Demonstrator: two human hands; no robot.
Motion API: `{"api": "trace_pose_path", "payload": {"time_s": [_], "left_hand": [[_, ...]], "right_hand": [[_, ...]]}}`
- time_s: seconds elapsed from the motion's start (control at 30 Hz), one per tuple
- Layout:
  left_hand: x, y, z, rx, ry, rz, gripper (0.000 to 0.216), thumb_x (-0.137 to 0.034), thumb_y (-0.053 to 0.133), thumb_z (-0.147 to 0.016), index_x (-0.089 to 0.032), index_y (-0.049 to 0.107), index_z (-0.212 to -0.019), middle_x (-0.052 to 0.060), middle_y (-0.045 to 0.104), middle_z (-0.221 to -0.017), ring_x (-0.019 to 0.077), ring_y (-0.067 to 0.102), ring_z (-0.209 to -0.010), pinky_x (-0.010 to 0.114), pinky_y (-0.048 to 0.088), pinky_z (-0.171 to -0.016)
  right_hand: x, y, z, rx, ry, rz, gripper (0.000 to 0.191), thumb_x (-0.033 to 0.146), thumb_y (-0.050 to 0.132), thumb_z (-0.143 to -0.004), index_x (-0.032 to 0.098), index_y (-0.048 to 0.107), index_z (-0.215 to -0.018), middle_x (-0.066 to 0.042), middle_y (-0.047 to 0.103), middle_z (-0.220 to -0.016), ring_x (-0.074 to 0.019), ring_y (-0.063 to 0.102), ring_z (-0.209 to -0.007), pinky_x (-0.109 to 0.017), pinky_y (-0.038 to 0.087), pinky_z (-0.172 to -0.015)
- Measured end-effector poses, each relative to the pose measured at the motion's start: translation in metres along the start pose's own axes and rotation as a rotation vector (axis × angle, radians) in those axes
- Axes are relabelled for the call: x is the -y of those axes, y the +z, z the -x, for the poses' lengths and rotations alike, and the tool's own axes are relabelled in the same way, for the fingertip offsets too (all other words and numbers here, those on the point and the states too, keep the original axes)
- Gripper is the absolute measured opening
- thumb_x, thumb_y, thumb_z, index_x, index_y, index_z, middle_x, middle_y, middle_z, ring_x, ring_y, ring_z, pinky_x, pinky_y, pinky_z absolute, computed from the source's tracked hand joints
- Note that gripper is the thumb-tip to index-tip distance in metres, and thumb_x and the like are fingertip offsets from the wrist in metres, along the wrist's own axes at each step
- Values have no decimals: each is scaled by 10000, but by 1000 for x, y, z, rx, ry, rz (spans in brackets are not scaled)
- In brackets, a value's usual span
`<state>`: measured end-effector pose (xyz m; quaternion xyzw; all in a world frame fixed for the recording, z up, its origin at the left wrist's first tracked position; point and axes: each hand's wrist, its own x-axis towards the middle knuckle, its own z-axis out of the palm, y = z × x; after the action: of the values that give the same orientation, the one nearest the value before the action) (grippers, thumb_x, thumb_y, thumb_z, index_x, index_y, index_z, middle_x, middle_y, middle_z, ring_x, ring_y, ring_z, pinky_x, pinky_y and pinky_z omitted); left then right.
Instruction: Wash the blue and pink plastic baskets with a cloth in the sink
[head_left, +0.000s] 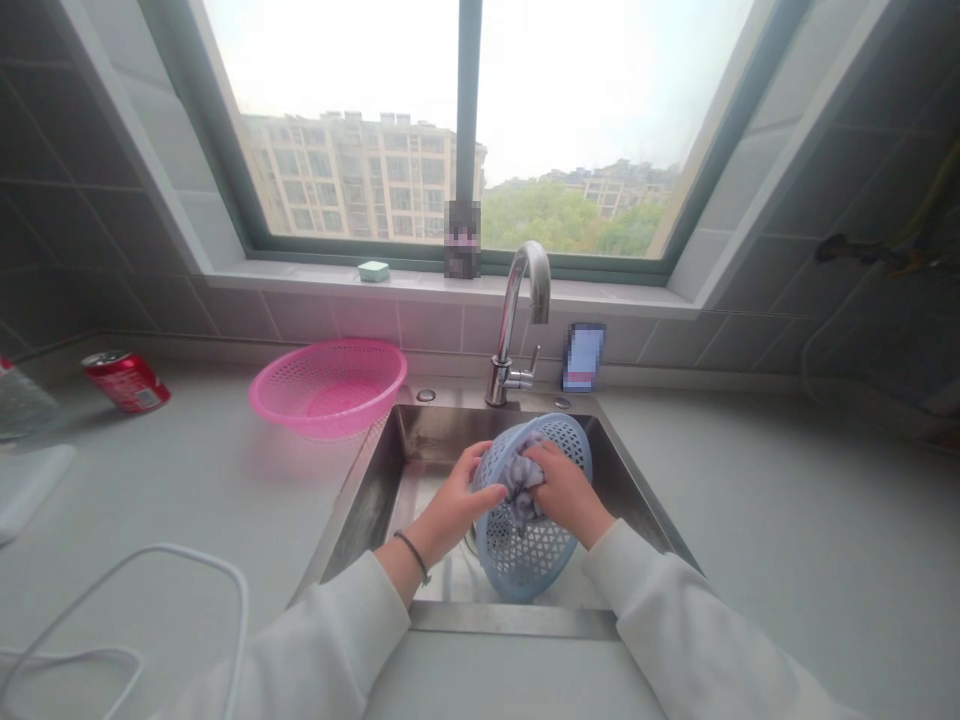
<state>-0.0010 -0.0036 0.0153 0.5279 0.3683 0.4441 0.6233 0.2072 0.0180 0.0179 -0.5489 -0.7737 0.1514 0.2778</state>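
Observation:
A light blue plastic basket (pixel 525 565) with a perforated wall is tilted on its side over the metal sink (pixel 510 620). My left hand (pixel 459 497) grips the basket's left rim, thumb inside and fingers around the outer wall. Inside the basket, my right hand (pixel 564 487) clutches a crumpled grey cloth (pixel 523 487) and presses it against the inner wall. Parts of the cloth bulge out beside the right fingers, most of which are hidden in it.
Behind the sink rises a chrome faucet (pixel 531 280). Left of it sits a pink basket (pixel 330 390), with a red can (pixel 127 382) farther left. A phone (pixel 583 356) leans at the back right. A white cable (pixel 232 600) loops across the front left counter.

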Motion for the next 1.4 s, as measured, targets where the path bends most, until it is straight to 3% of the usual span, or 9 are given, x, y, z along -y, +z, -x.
{"api": "trace_pose_path", "payload": {"time_s": [0.07, 0.23, 0.43, 0.6, 0.8, 0.93, 1.1, 1.27, 1.4], "left_hand": [[1, 1, 0, 27, -5, 6, 874, -469, 841, -663, -220, 445, -1401, 117, 570, -1271, 304, 583, -1166, 416, 451, -1012], [1, 2, 0, 14, -11, 11, 878, -480, 843, -661, -202, 443, -1392, 124, 593, -1248, 307, 597, -1152, 423, 451, -1008], [1, 3, -2, -28, -50, 63, 809, -511, 818, -697, -166, 478, -1345, 146, 609, -1250, 298, 620, -1130, 402, 468, -977], [4, -1, -3, -20, -100, 91, 747, -548, 764, -758, -211, 478, -1361, 134, 602, -1298, 286, 628, -1137, 387, 488, -944], [9, -4, -4, -57, -143, 42, 622, -467, 743, -811, -241, 520, -1346, 127, 617, -1321, 292, 632, -1146, 410, 504, -947], [16, -5, -8, -110, -101, -47, 678, -343, 791, -747, -153, 535, -1345, 168, 654, -1261, 315, 636, -1147, 439, 478, -1000], [14, -10, -8, -168, -15, -298, 589, -217, 721, -737, -136, 608, -1309, 158, 721, -1171, 317, 664, -1097, 421, 480, -984], [-2, -15, 1, -263, 45, -630, 823, -154, 604, -792, -223, 342, -1569, 58, 758, -861, 276, 700, -757, 409, 500, -848], [-10, -16, 4, -303, 86, -828, 636, -129, 522, -866, -273, 485, -1484, 98, 733, -1190, 284, 699, -1039, 381, 480, -946]], "right_hand": [[6, 0, 1, 20, -87, -82, 360, -1, 529, -727, 202, 693, -974, -90, 635, -1124, -254, 610, -1071, -389, 480, -980], [17, 0, 5, 225, -271, -256, 459, -20, 545, -722, 210, 713, -1082, -89, 656, -1238, -247, 621, -1149, -375, 470, -1023], [14, 5, 7, 305, -248, -210, 441, -18, 536, -705, 203, 731, -1033, -86, 692, -1169, -264, 645, -1110, -395, 486, -1002], [11, 6, 8, 372, -252, -176, 397, -2, 546, -722, 211, 734, -999, -64, 722, -1103, -250, 653, -1073, -392, 483, -999], [12, 6, 8, 387, -252, -141, 379, -7, 543, -694, 206, 730, -945, -55, 731, -1037, -235, 664, -994, -376, 502, -956], [9, 7, 8, 359, -227, -117, 424, -17, 532, -682, 196, 727, -992, -76, 716, -1063, -248, 652, -1021, -380, 498, -946], [6, 6, 7, 253, -186, -142, 287, 29, 549, -728, 203, 710, -891, -60, 688, -974, -218, 641, -924, -339, 496, -862], [7, 2, 3, 123, -94, -128, 208, 53, 533, -721, 190, 662, -809, -57, 656, -907, -223, 617, -882, -349, 478, -816], [3, 2, 0, 1, -88, -178, 194, 77, 556, -715, 198, 667, -818, -55, 657, -908, -229, 617, -902, -363, 480, -836]]}}
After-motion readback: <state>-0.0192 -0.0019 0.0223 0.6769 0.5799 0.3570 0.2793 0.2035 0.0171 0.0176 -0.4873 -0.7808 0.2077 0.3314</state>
